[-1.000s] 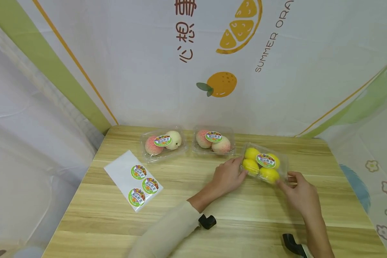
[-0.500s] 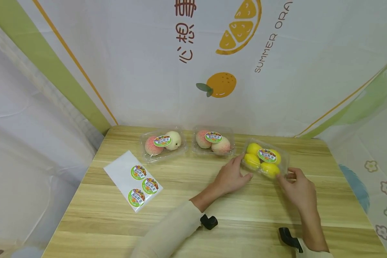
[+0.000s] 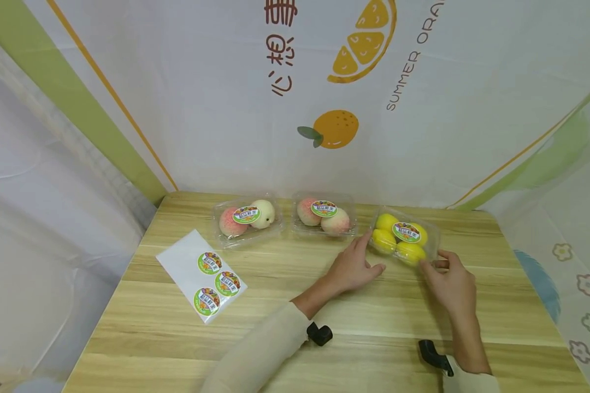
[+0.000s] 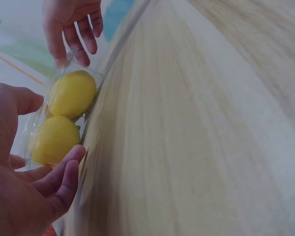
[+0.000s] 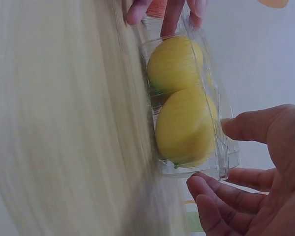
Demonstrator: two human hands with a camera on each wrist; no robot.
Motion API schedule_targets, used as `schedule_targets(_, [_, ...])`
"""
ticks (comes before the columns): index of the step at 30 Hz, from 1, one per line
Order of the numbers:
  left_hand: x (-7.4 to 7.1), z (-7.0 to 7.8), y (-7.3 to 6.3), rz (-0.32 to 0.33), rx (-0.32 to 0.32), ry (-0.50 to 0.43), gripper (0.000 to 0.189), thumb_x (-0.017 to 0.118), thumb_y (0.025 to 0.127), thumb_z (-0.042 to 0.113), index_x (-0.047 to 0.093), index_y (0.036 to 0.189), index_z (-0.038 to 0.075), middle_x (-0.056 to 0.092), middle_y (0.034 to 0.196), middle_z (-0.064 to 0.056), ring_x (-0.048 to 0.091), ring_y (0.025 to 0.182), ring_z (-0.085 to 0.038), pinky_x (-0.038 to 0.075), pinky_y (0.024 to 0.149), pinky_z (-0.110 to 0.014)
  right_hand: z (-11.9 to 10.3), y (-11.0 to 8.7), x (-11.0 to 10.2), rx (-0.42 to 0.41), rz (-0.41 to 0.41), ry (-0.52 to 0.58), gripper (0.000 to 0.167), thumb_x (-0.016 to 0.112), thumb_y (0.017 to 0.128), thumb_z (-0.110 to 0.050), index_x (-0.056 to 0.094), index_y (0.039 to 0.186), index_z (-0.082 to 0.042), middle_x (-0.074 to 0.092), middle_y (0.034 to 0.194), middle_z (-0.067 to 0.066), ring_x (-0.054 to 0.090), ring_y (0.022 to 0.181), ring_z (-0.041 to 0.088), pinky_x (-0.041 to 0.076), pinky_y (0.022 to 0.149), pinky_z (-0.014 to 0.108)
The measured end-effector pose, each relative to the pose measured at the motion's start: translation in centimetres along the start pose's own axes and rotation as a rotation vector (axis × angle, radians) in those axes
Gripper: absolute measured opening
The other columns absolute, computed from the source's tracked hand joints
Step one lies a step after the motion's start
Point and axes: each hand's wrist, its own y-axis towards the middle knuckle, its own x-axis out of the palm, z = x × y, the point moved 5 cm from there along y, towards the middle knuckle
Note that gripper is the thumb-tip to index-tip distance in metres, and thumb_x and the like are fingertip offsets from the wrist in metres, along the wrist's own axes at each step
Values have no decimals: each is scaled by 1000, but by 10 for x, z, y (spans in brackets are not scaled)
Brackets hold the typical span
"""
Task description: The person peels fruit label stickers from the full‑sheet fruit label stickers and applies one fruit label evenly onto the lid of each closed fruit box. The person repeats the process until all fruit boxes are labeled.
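Observation:
A clear plastic box (image 3: 433,241) of yellow lemons (image 3: 384,240) lies at the back right of the table, with a round fruit sticker (image 3: 406,232) on its lid. My left hand (image 3: 351,267) touches its left end with extended fingers, while the thumb stands away from it, as the left wrist view shows. At the opposite end, my right hand (image 3: 454,286) grips the box's near right corner. In the right wrist view the thumb (image 5: 243,125) lies against the lid edge and the fingers (image 5: 231,196) meet the end wall.
Two clear boxes of peaches, a left one (image 3: 218,221) and a middle one (image 3: 351,210), stand along the back edge, each with a similar sticker. A white sheet (image 3: 184,254) bearing 3 round stickers lies at the left. A printed curtain (image 3: 216,136) hangs behind the wooden table (image 3: 295,338).
The lemon box has slid slightly toward the back edge, and the right hand has moved back with it. The left thumb has come away from the box.

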Motion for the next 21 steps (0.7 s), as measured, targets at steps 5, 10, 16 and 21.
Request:
schedule_targets(5, [-1, -2, 1, -13, 2, -2, 91, 76, 102, 40, 28, 175, 14, 48, 164, -15, 64, 85, 3, 53, 83, -26, -1, -1, 1, 13, 17, 11, 72, 65, 108, -45, 51, 156, 6, 71, 132, 30, 74, 114, 46, 53, 76, 37])
schedule_targets(10, [0, -3, 2, -15, 2, 3, 90, 76, 102, 41, 29, 175, 15, 48, 165, -15, 64, 85, 3, 54, 86, -27, -1, 0, 2, 19, 13, 17, 72, 65, 108, -45, 50, 157, 7, 70, 133, 31, 74, 115, 46, 53, 74, 34])
schedule_targets(16, [2, -9, 6, -11, 13, -1, 88, 76, 103, 38, 31, 174, 15, 50, 164, -13, 66, 87, 3, 55, 86, -26, 1, 0, 3, 51, 8, 22, 73, 64, 108, -46, 48, 159, 4, 70, 135, 29, 73, 117, 45, 51, 75, 35])
schedule_targets(21, [-2, -8, 2, -6, 31, -7, 84, 76, 104, 35, 33, 174, 15, 49, 165, -8, 66, 88, 5, 54, 83, -23, 3, 1, 4, 61, -1, 31, 75, 64, 108, -47, 46, 161, 3, 69, 136, 30, 72, 118, 45, 51, 76, 35])
